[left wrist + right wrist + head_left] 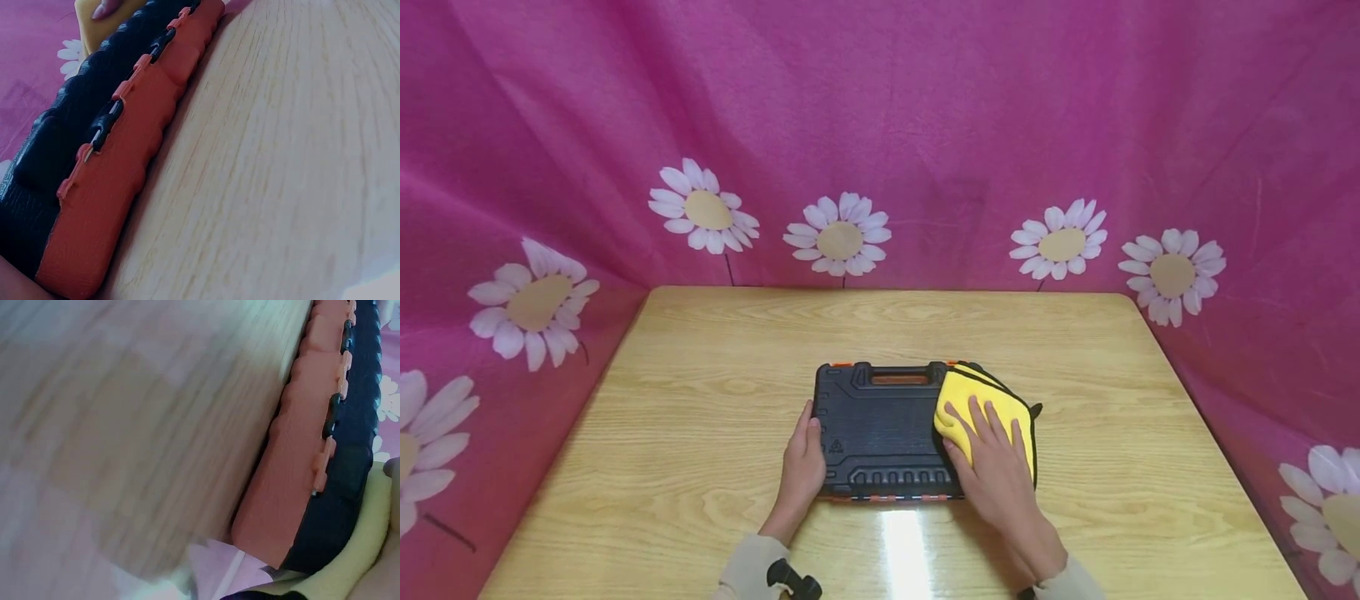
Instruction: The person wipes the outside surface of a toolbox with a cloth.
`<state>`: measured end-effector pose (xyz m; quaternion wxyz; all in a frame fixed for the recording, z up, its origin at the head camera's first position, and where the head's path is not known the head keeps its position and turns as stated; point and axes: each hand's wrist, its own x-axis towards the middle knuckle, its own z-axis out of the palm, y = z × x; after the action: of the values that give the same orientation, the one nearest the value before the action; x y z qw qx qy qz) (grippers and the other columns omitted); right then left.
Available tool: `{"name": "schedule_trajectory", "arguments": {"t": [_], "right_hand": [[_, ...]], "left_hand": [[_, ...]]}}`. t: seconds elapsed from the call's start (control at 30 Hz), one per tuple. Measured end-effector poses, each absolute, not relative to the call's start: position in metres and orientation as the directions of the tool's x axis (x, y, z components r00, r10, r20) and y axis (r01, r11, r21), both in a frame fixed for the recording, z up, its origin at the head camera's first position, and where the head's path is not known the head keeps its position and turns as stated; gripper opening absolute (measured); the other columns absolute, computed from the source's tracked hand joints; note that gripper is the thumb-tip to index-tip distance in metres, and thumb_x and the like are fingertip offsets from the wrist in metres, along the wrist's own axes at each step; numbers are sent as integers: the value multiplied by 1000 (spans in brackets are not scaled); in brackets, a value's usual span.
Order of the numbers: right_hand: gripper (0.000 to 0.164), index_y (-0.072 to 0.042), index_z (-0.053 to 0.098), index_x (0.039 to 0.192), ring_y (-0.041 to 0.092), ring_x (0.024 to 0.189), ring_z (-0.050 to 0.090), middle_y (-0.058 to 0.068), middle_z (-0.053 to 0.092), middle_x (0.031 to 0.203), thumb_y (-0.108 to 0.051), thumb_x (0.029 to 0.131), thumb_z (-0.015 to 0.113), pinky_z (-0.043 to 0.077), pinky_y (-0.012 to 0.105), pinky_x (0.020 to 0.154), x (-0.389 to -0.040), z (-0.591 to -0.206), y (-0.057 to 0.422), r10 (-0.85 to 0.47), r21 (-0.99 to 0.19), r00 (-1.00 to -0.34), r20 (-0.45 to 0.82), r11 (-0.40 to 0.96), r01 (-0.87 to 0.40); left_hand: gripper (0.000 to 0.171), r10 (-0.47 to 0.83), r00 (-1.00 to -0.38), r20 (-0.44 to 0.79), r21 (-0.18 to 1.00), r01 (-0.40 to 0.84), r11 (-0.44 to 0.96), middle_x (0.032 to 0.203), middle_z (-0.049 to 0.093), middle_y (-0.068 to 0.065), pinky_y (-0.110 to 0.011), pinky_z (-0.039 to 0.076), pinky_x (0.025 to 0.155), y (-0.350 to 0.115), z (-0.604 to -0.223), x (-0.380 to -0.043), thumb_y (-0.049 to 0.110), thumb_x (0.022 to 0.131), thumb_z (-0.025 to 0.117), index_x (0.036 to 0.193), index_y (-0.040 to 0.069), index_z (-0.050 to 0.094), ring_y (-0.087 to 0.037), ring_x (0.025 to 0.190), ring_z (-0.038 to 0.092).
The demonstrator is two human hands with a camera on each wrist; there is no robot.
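Note:
A black plastic case (880,425) with a carry handle at its far edge lies flat on the table. Its orange lower half (125,162) and hinged near side show in both wrist views. My left hand (805,467) rests against the case's left side, with extended fingers and the thumb along the edge. A folded yellow cloth (955,404) with black trim covers the case's right end and overhangs it. On top of that cloth my right hand (1000,471) presses with spread, fairly straight fingers.
The light wood table (700,375) stretches out around the case. Pink fabric (880,100) printed with white daisies hangs at the back and both sides. Bright light reflects off the tabletop in front of the case.

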<state>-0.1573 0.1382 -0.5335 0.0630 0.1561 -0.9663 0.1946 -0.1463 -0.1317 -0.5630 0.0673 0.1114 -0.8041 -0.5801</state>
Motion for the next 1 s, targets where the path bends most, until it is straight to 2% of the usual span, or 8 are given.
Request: {"name": "schedule_trajectory", "arguments": {"t": [0.5, 0.8, 1.0], "right_hand": [[50, -21, 45, 152, 35, 147, 24, 13, 36, 157, -33, 104, 51, 6, 60, 117, -146, -523, 120, -262, -511, -943, 205, 793, -331], [48, -27, 43, 153, 31, 147, 25, 8, 37, 157, -34, 106, 48, 6, 59, 118, -133, -514, 84, -375, -638, -908, 187, 656, -402], [48, -29, 40, 154, 25, 148, 24, 4, 36, 158, -39, 107, 42, 6, 56, 118, -125, -514, 55, -483, -659, -858, 177, 589, -467]], "left_hand": [[52, -259, -965, -35, 946, -116, 304, 159, 26, -24, -52, 19, 118, -131, -562, -146, 21, 111, 27, 155, -6, 24, -40, 146, 22], [51, -261, -965, -34, 949, -113, 295, 158, 28, -24, -53, 20, 117, -131, -562, -146, 20, 111, 28, 155, -5, 25, -40, 145, 23], [51, -276, -960, -35, 950, -117, 289, 156, 31, -25, -56, 22, 116, -130, -562, -147, 21, 111, 29, 154, -5, 27, -42, 144, 26]]}}
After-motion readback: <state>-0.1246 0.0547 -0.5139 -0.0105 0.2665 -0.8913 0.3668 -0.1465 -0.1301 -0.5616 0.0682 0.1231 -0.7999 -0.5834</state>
